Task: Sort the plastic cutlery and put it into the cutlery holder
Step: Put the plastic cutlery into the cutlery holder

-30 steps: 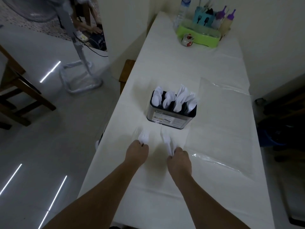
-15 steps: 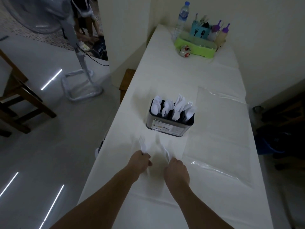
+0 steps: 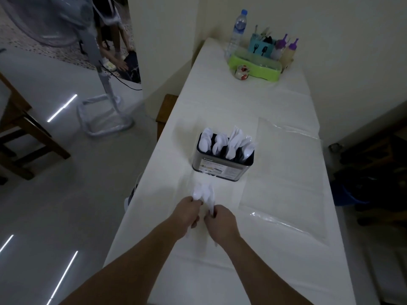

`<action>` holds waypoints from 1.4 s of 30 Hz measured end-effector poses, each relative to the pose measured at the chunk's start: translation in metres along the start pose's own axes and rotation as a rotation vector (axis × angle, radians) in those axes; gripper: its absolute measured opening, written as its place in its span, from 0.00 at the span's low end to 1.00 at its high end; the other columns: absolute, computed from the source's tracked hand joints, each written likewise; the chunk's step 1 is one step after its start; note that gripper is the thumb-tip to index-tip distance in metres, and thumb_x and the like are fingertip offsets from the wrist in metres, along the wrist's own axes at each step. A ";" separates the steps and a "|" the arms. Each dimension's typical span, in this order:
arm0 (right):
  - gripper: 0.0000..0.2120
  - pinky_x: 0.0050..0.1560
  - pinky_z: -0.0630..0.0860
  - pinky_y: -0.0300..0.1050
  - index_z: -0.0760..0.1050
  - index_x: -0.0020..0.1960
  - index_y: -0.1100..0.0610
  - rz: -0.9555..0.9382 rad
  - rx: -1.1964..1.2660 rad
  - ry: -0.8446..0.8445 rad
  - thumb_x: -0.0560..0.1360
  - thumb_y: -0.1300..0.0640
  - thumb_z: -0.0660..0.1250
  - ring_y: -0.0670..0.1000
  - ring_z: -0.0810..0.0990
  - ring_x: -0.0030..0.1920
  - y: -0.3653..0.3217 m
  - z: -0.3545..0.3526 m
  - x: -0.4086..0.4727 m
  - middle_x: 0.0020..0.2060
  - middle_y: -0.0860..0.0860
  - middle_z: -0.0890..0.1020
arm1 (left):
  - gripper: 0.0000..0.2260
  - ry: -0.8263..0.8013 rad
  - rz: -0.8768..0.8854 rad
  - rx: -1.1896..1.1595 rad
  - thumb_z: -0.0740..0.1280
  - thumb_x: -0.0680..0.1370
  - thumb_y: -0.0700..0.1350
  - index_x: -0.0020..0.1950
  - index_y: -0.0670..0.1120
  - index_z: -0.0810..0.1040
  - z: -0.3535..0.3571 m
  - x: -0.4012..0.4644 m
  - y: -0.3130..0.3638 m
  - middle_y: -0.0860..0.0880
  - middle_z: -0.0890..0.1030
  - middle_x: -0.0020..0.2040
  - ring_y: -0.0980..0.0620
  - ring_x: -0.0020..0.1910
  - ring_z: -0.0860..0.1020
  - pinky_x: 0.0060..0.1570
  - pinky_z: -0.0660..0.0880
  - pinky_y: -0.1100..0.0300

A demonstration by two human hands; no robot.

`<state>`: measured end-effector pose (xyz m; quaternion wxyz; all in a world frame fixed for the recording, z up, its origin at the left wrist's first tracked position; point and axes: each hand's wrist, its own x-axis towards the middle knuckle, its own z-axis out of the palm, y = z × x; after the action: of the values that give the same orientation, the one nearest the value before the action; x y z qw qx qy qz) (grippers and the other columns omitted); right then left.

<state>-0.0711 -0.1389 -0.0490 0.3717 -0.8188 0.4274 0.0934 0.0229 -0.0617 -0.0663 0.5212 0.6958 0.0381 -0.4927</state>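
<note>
A dark metal cutlery holder (image 3: 222,170) stands mid-table, full of white plastic spoons and forks (image 3: 229,142). Just in front of it, both my hands sit close together above the white tablecloth. My left hand (image 3: 187,213) grips a white plastic piece with a rounded end (image 3: 198,193). My right hand (image 3: 220,220) grips white plastic cutlery (image 3: 210,198) whose ends point toward the holder. The pieces in the two hands touch or overlap; motion blur hides their exact kind.
The long white table (image 3: 275,249) has a clear plastic sheet (image 3: 286,172) on its right. At the far end stand a green tray (image 3: 255,67), a water bottle (image 3: 237,29), a blue cutlery caddy and two purple-capped bottles. A fan stand (image 3: 105,89) and wooden chair stand left.
My hands have come together from about a hand's width apart, bringing the cutlery pieces they hold into one cluster. The view has shifted slightly.
</note>
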 end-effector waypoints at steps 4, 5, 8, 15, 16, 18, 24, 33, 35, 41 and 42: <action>0.13 0.43 0.82 0.52 0.79 0.41 0.55 -0.001 0.177 -0.027 0.69 0.49 0.58 0.52 0.83 0.38 -0.012 0.003 -0.014 0.35 0.50 0.84 | 0.13 -0.050 0.085 0.006 0.66 0.78 0.54 0.44 0.44 0.78 0.004 -0.010 0.003 0.45 0.75 0.32 0.50 0.28 0.71 0.27 0.68 0.60; 0.14 0.43 0.82 0.52 0.79 0.41 0.55 -0.023 0.165 -0.024 0.69 0.49 0.57 0.51 0.83 0.37 -0.013 0.002 -0.017 0.36 0.50 0.84 | 0.13 -0.062 0.124 0.044 0.68 0.77 0.54 0.42 0.44 0.79 0.003 -0.012 0.003 0.45 0.76 0.32 0.50 0.29 0.72 0.30 0.68 0.58; 0.12 0.44 0.81 0.50 0.77 0.44 0.56 -0.067 0.150 -0.003 0.75 0.52 0.58 0.51 0.83 0.39 -0.016 -0.005 -0.028 0.38 0.50 0.84 | 0.14 -0.122 0.181 0.067 0.69 0.75 0.56 0.39 0.45 0.78 0.002 -0.019 0.006 0.45 0.76 0.31 0.48 0.30 0.72 0.33 0.68 0.56; 0.14 0.39 0.69 0.37 0.73 0.62 0.59 -0.181 -0.030 0.048 0.80 0.58 0.56 0.52 0.77 0.44 -0.026 -0.021 -0.053 0.47 0.54 0.77 | 0.15 -0.209 0.232 0.117 0.65 0.80 0.53 0.47 0.41 0.78 0.004 -0.043 0.019 0.44 0.78 0.35 0.48 0.35 0.76 0.37 0.73 0.54; 0.15 0.43 0.68 0.38 0.71 0.65 0.59 -0.211 -0.047 0.039 0.80 0.58 0.56 0.52 0.77 0.47 -0.028 -0.024 -0.058 0.49 0.55 0.76 | 0.15 -0.203 0.237 0.115 0.64 0.80 0.53 0.47 0.41 0.79 0.005 -0.045 0.022 0.44 0.79 0.37 0.48 0.38 0.77 0.41 0.75 0.52; 0.18 0.48 0.67 0.36 0.69 0.69 0.59 -0.262 -0.021 0.015 0.80 0.60 0.55 0.53 0.77 0.54 -0.033 -0.031 -0.068 0.57 0.56 0.77 | 0.15 -0.208 0.235 0.074 0.63 0.81 0.53 0.48 0.41 0.79 0.007 -0.050 0.026 0.43 0.82 0.42 0.47 0.43 0.81 0.49 0.77 0.50; 0.12 0.45 0.75 0.41 0.78 0.55 0.53 -0.291 -0.010 0.132 0.78 0.57 0.57 0.50 0.81 0.45 -0.034 -0.045 -0.086 0.47 0.50 0.83 | 0.17 -0.219 0.283 0.069 0.65 0.80 0.54 0.54 0.39 0.77 0.009 -0.067 0.037 0.43 0.79 0.40 0.48 0.40 0.78 0.41 0.75 0.54; 0.14 0.44 0.82 0.46 0.81 0.44 0.54 -0.184 0.273 0.218 0.75 0.55 0.57 0.48 0.85 0.39 -0.030 -0.062 -0.098 0.39 0.51 0.85 | 0.12 -0.320 0.308 0.015 0.61 0.83 0.47 0.59 0.39 0.74 0.019 -0.095 0.045 0.35 0.81 0.51 0.40 0.44 0.84 0.45 0.83 0.45; 0.13 0.43 0.78 0.39 0.82 0.46 0.56 -0.157 0.175 0.294 0.77 0.58 0.58 0.48 0.83 0.40 -0.031 -0.073 -0.099 0.41 0.51 0.85 | 0.11 -0.323 0.317 0.037 0.60 0.83 0.46 0.58 0.39 0.73 0.020 -0.099 0.050 0.37 0.83 0.49 0.39 0.41 0.84 0.42 0.83 0.46; 0.17 0.49 0.70 0.39 0.72 0.68 0.55 -0.161 0.210 0.447 0.81 0.55 0.60 0.52 0.79 0.53 -0.041 -0.119 -0.091 0.52 0.50 0.82 | 0.06 -0.333 0.376 0.149 0.61 0.82 0.43 0.52 0.40 0.72 0.023 -0.104 0.053 0.43 0.79 0.37 0.47 0.28 0.75 0.32 0.73 0.54; 0.16 0.48 0.70 0.39 0.73 0.68 0.54 -0.194 0.183 0.424 0.81 0.56 0.59 0.51 0.79 0.53 -0.042 -0.125 -0.090 0.52 0.49 0.82 | 0.04 -0.351 0.384 0.151 0.61 0.82 0.41 0.50 0.40 0.72 0.024 -0.105 0.053 0.44 0.78 0.36 0.47 0.28 0.74 0.32 0.72 0.54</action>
<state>-0.1144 -0.1532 0.1038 0.3535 -0.8201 0.4221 -0.1556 -0.0160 -0.0556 0.0474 0.5503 0.6310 -0.2224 -0.4996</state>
